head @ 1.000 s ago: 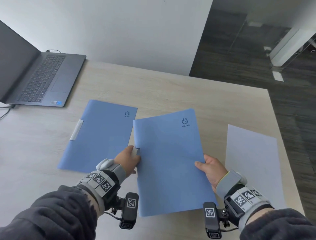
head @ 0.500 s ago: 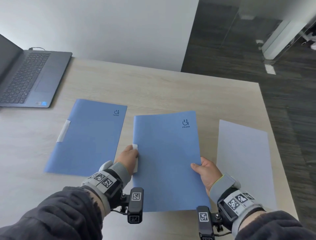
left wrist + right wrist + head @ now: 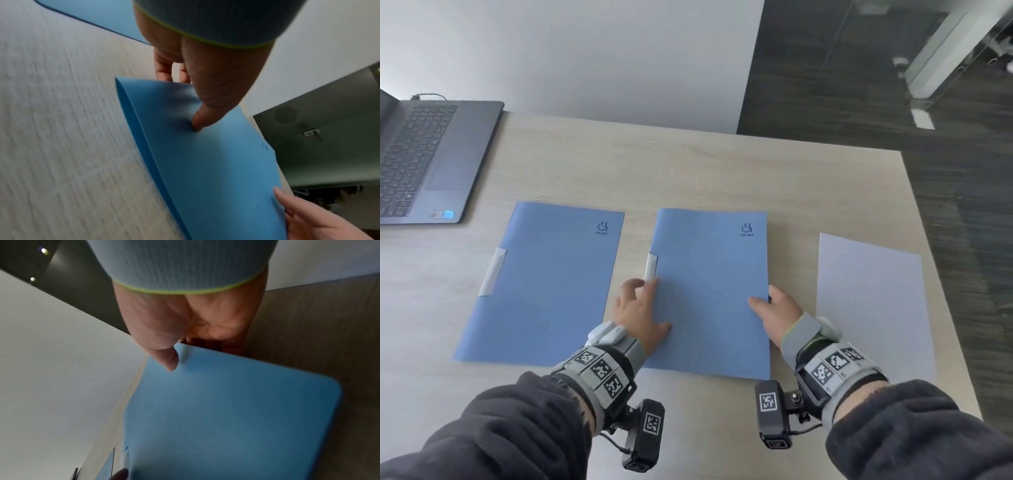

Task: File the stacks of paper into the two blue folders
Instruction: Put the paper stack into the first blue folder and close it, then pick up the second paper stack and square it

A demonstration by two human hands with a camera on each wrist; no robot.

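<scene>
Two blue folders lie side by side on the wooden table (image 3: 688, 171). The left folder (image 3: 541, 281) is shut and nobody touches it. My left hand (image 3: 650, 301) is at the spine of the right folder (image 3: 710, 291), with the thumb (image 3: 198, 123) pressing its cover and straight fingers beside the white spine clip (image 3: 650, 267). My right hand (image 3: 770, 301) pinches that folder's right edge, thumb (image 3: 170, 363) on top and fingers underneath. A white paper stack (image 3: 869, 308) lies flat to the right of the hands.
An open grey laptop (image 3: 424, 161) sits at the table's far left. A white wall runs behind the table. The right table edge (image 3: 941, 274) drops to dark flooring close beside the paper stack.
The right folder came down from a tilted, lifted hold and now lies flat and square beside the left folder. My left hand has released the spine clip and its fingers have straightened.
</scene>
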